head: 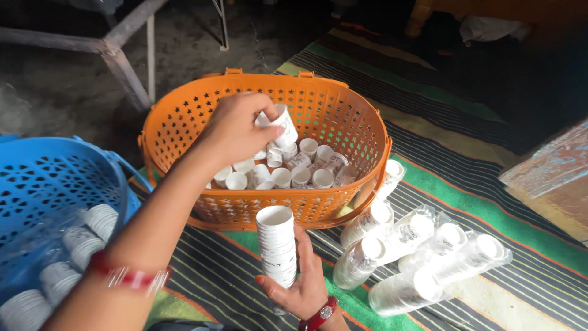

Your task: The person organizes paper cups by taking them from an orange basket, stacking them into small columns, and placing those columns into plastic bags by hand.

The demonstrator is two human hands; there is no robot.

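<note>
over the orange basket (184, 132) your left hand (236, 129) reaches in from the near left, fingers closed around a single white paper cup (283, 124) held tilted just above the heap of loose cups (288, 170) lying on the basket floor. the hand sits near the middle of the opening, with open room between it and the far rim and the right wall; the near rim runs just below your forearm. a red bangle (125, 276) rings that wrist.

nearer to you, in front of the basket's near wall, your right hand (306, 282) wraps an upright stack of white cups (277, 245), fingers pressed around its lower half, the stack's open mouth level with the basket's lower edge and close to it but apart. a red watch (320, 314) shows at that wrist.

right of the stack, several sleeves of cups in clear plastic (422, 257) lie on their sides on the striped mat (514, 202), one leaning against the basket's right corner. they crowd the near right; the mat beyond them to the far right is open up to a cardboard box (554, 178). at the left edge a blue basket (55, 184) holds more wrapped cups, its rim close beside your left forearm.
</note>
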